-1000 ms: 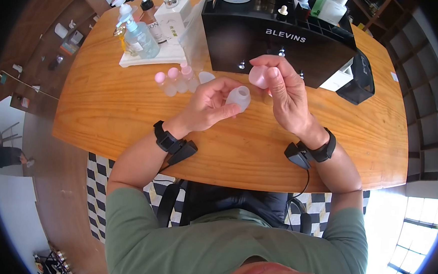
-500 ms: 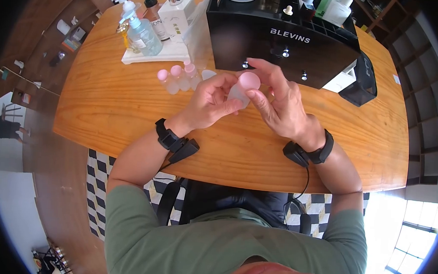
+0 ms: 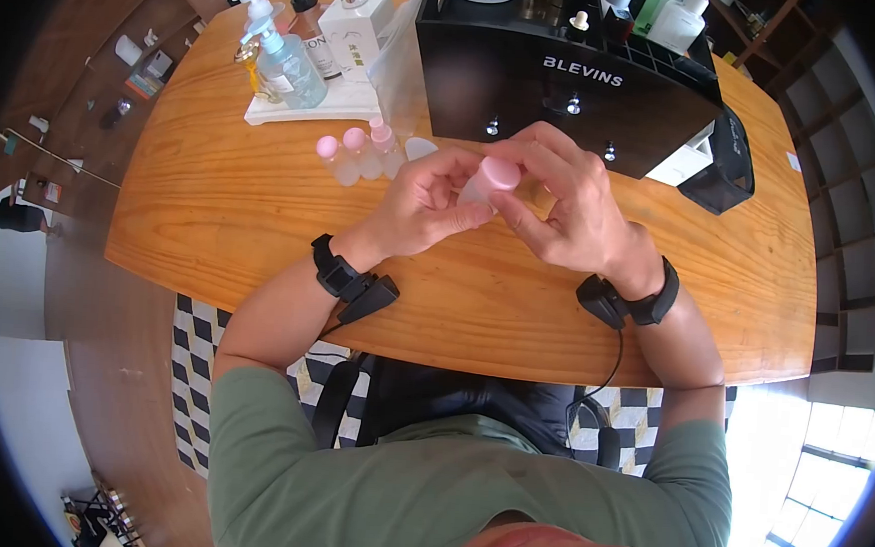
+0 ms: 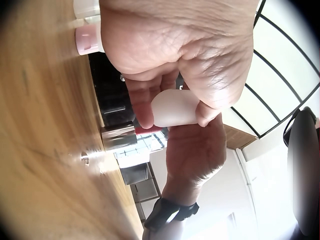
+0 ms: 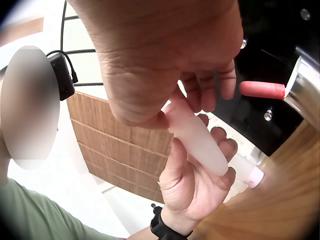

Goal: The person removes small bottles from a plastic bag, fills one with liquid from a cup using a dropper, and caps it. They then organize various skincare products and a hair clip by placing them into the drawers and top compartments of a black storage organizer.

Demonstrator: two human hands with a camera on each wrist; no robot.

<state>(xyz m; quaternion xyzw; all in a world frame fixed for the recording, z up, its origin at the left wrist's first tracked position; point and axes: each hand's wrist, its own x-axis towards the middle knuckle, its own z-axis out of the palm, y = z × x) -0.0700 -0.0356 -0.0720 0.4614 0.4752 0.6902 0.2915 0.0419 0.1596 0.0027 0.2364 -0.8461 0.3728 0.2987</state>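
Note:
A frosted, translucent bottle (image 5: 202,150) is held by the left hand (image 3: 416,207), its fingers and thumb around the body. On the bottle's mouth sits a pink cap (image 3: 500,173), pinched between thumb and fingers of the right hand (image 3: 572,202). From the left wrist, the bottle's pale rounded base (image 4: 175,107) shows between the left hand's fingers and thumb, the right hand behind it. Several small frosted bottles with pink tops (image 3: 355,148) stand on the table, left of the hands.
A black drawer box (image 3: 490,71) with jars and bottles on top stands behind the hands. Pump bottles sit on a white tray (image 3: 312,113) at the back left, a black bag (image 3: 722,166) at the right. A red-tipped metallic object (image 5: 262,90) is close to the right hand.
The right hand has brought the pink cap from beside the bottle onto its mouth. Over the last half second, the cap has tipped so its closed top shows. The left hand keeps holding the bottle.

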